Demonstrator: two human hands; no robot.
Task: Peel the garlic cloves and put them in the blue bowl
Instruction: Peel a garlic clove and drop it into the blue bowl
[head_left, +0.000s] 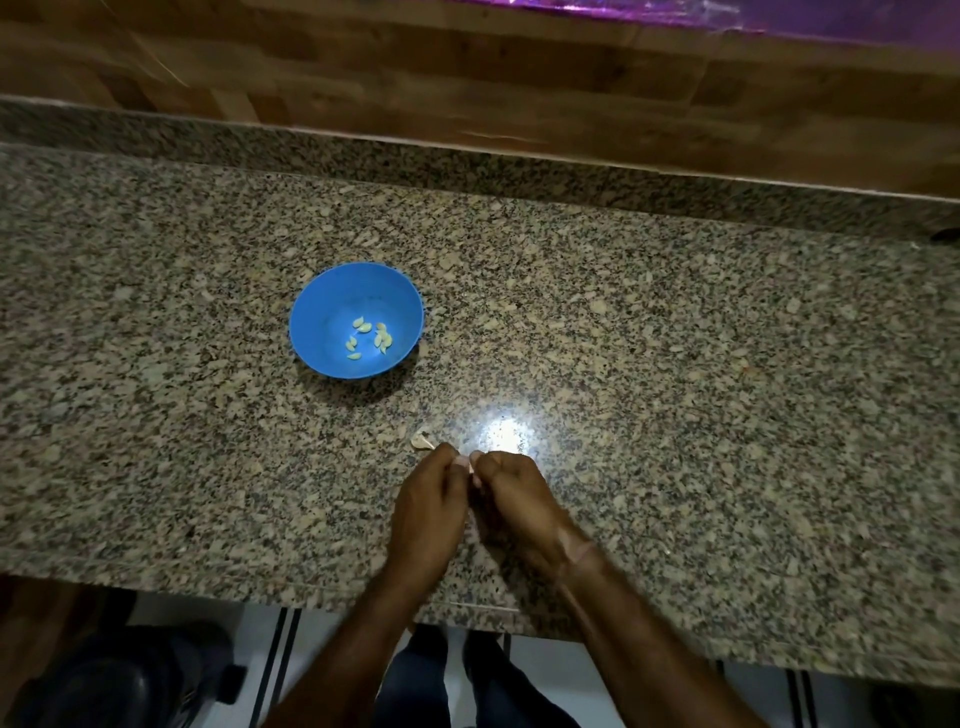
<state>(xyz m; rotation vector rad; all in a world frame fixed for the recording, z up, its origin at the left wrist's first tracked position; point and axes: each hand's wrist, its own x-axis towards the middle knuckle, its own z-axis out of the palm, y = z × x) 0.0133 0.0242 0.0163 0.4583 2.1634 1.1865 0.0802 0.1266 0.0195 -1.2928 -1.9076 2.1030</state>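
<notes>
The left hand and right hand meet knuckle to knuckle over the near part of the granite countertop, both with fingers curled in tight; between their fingertips they pinch a small garlic clove, of which only a pale sliver shows in the gap where the two hands touch, so how much skin it wears cannot be told; just beyond the left hand's fingertips, nearly touching them, a pale piece of garlic lies on the stone, and whether it is loose skin or a whole clove cannot be told; just beyond the right hand's knuckles a bright patch of reflected light sits on the polished surface; the blue bowl stands well ahead of the left hand and off to its outer side, apart from both hands, upright on the counter; in its bottom lie several peeled cloves, yellowish and scattered loosely; far beyond both hands the counter ends at a wooden wall
</notes>
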